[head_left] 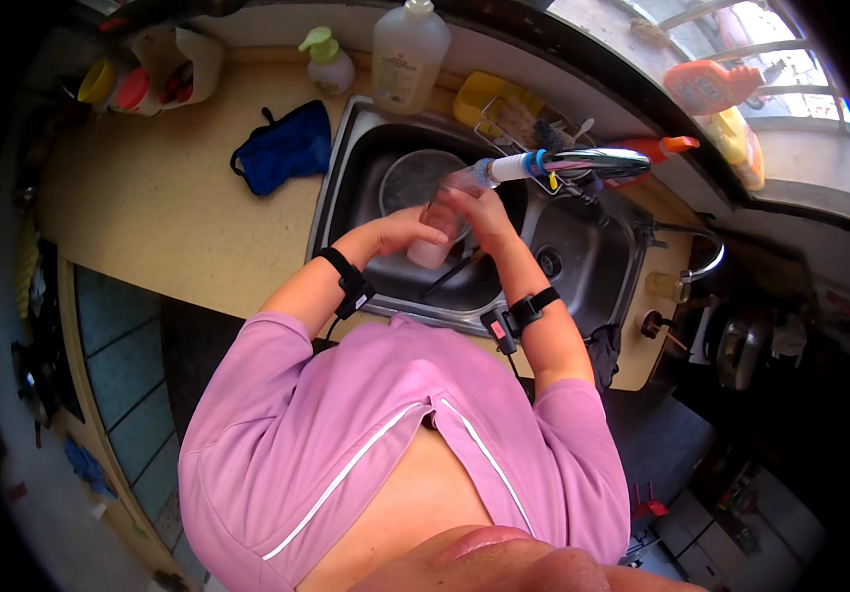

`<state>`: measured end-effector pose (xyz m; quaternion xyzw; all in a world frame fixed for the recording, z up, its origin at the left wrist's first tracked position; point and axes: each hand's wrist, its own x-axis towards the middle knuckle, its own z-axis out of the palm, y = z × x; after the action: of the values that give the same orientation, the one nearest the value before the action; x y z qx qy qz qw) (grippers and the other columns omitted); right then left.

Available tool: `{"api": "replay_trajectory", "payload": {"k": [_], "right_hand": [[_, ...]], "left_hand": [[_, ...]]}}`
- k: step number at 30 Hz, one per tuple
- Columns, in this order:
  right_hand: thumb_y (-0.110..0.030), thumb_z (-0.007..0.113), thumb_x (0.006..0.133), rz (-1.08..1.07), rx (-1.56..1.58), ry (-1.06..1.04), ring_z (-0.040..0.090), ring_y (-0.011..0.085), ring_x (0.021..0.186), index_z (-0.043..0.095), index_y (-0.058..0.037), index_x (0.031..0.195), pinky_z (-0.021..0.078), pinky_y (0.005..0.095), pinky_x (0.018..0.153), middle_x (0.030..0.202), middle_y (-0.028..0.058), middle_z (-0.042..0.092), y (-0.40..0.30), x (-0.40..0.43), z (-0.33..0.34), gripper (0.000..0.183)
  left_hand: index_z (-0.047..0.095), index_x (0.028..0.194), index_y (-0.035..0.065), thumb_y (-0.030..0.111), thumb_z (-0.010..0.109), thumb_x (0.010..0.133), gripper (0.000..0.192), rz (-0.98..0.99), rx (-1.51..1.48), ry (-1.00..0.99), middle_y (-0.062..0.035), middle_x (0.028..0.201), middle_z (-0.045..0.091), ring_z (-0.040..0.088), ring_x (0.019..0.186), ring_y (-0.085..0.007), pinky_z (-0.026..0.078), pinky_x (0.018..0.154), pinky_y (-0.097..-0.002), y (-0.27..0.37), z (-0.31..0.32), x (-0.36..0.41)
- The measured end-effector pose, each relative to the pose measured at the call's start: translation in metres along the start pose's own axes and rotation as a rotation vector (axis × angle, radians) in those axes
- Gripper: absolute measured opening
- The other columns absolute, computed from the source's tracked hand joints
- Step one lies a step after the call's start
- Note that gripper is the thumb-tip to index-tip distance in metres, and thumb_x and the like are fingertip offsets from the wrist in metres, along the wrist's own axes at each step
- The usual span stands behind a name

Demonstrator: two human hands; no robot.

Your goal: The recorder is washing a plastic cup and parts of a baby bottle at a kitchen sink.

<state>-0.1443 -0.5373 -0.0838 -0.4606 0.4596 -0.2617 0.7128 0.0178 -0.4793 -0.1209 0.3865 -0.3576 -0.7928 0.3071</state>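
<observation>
My left hand (pixel 404 231) is wrapped around a translucent cylindrical container (pixel 429 254), tilted over the large basin (pixel 355 211) of a steel double sink. My right hand (pixel 483 213) grips the same container near its upper end, partly hiding it. Just above my right hand is the clear nozzle of the faucet (pixel 510 169), with a white and blue collar. Behind my hands, a round translucent vessel or lid (pixel 414 174) lies in the basin. A long dark utensil (pixel 449 276) rests below the container, its kind unclear.
Left of the sink lies a blue cloth item (pixel 284 148) on the counter (pixel 173 185). A pump bottle (pixel 329 63) and a large jug (pixel 409 63) stand behind. Beside the faucet are a wire rack (pixel 499 122) and a red spray bottle (pixel 640 152). The smaller basin (pixel 595 259) is at right.
</observation>
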Motion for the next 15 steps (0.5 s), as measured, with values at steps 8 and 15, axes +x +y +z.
{"api": "replay_trajectory", "payload": {"k": [8,15], "right_hand": [[-0.024,0.062,0.078,0.126,0.620,-0.074,0.055,0.0213,0.093,0.054,-0.0029,0.098,0.0436,0.0350,0.085,0.097,0.0095,0.058,0.008,0.009,0.001,0.030],[-0.015,0.071,0.071,0.029,0.097,0.137,0.054,0.0168,0.089,0.051,-0.0037,0.104,0.0426,0.0299,0.081,0.095,0.0061,0.058,0.004,0.002,0.005,0.040]], "left_hand": [[0.044,0.117,0.0043,0.032,0.063,0.074,0.054,-0.240,-0.802,-0.476,-0.0094,0.109,0.054,0.052,0.105,-0.0216,0.041,0.089,-0.0345,-0.002,0.007,-0.010],[0.043,0.120,0.0060,0.013,0.073,0.065,0.064,-0.010,0.245,0.224,-0.0071,0.111,0.051,0.049,0.105,-0.0178,0.037,0.091,-0.0306,-0.021,0.002,0.002]]}}
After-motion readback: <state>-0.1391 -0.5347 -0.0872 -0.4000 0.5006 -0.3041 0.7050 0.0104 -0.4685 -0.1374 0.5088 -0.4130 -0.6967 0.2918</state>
